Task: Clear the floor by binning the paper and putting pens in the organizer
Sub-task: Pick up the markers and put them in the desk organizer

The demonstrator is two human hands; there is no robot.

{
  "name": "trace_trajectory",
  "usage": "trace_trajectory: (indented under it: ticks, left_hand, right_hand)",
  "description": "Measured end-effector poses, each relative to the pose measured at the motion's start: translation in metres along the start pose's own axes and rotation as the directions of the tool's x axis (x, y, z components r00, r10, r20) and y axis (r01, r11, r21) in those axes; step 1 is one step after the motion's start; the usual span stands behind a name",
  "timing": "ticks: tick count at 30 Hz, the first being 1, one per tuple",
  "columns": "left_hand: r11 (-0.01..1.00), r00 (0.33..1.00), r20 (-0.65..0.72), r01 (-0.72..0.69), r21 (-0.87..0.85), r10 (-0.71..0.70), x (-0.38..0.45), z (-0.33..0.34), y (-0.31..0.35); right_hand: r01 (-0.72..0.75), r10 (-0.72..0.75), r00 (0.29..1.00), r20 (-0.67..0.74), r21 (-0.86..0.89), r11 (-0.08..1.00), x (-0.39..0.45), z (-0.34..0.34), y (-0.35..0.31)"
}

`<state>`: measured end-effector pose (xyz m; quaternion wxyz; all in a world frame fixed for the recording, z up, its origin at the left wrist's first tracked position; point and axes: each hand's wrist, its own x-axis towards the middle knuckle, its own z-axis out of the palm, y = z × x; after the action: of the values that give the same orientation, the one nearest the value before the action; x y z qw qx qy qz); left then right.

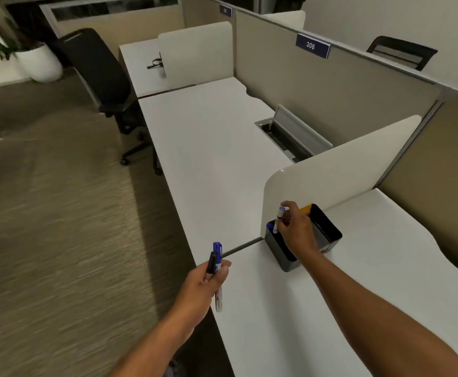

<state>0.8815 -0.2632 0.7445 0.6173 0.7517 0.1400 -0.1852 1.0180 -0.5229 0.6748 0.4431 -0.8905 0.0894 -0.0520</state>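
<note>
I'm on the pen step: my right hand (296, 229) pinches a pen (279, 217), lowering it into the organizer (328, 235). My left hand (209, 281) grips two more pens (217, 265); next I'd let go, then pass one across.

Upright pen (278, 219) over organizer (328, 232) (black)

Dim, even indoor light from overhead, no hard shadows. The white tabletop (209, 148) is the brightest surface, flat with no glare. Carpet (45, 213) on the left is streaked with motion blur; the plant pot (41, 61) far left is smeared too. Wide-angle bending: the partition (331, 85) top rail curves toward the right edge. Sign (312, 46) digits are soft but readable. Both hands sit reasonably sharp, with a faint soft shadow beside the organizer (328, 232). Far background is dark and noisy.
</note>
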Motion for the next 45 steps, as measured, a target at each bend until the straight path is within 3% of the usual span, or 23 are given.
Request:
trace_trajectory:
  ticks: [8, 12, 14, 17, 20, 26, 33, 35, 38, 42, 45]
  left_hand:
    - [0.999, 1.0, 0.018, 0.005, -0.042, -0.004, 0.004, 0.012, -0.001]
    - [0.998, 0.999, 0.043, 0.027, -0.053, -0.025, 0.006, 0.021, 0.002]
    - [0.998, 0.998, 0.054, 0.032, -0.047, -0.029, 0.008, 0.025, 0.004]
    - [0.999, 0.997, 0.07, 0.016, -0.032, -0.013, 0.011, 0.031, 0.007]
    - [1.0, 0.997, 0.083, 0.002, -0.005, -0.002, 0.013, 0.036, 0.009]
    - [0.987, 0.983, 0.182, -0.065, 0.148, 0.037, 0.014, 0.053, 0.013]
    - [0.974, 0.985, 0.162, -0.099, 0.205, 0.066, 0.02, 0.063, 0.021]
    - [0.978, 0.992, 0.105, -0.089, 0.19, 0.07, 0.023, 0.061, 0.023]
    - [0.987, 0.998, 0.003, -0.057, 0.148, 0.058, 0.025, 0.054, 0.02]
    - [0.999, 0.999, -0.034, 0.039, 0.034, -0.038, 0.024, 0.046, 0.01]
    - [0.999, 0.999, -0.026, 0.029, -0.014, -0.029, 0.018, 0.043, 0.002]
  right_hand:
    - [0.037, -0.024, 0.989, 0.147, -0.088, 0.995, -0.008, 0.012, 0.013]
    - [-0.009, 0.011, 0.979, 0.206, -0.012, 1.0, -0.006, 0.01, 0.009]
    - [-0.056, 0.047, 0.986, 0.16, 0.047, 0.997, -0.011, 0.008, 0.007]
    - [-0.118, 0.124, 0.992, -0.032, 0.149, 0.982, -0.031, 0.002, 0.003]
    - [-0.084, 0.111, 0.988, -0.11, 0.22, 0.972, -0.071, 0.001, -0.004]
    - [-0.137, 0.004, 0.962, 0.272, 0.471, 0.872, -0.134, 0.009, -0.031]
    - [-0.119, -0.044, 0.951, 0.307, 0.492, 0.862, -0.106, -0.015, -0.037]
    - [-0.084, -0.076, 0.958, 0.278, 0.522, 0.849, -0.091, -0.025, -0.038]
    - [-0.031, -0.033, 0.994, 0.108, 0.538, 0.843, -0.06, -0.039, -0.036]
    - [0.076, -0.045, 0.989, -0.142, 0.228, 0.971, -0.014, -0.046, -0.019]
    - [0.113, -0.101, 0.988, -0.113, 0.108, 0.988, 0.006, -0.037, -0.003]
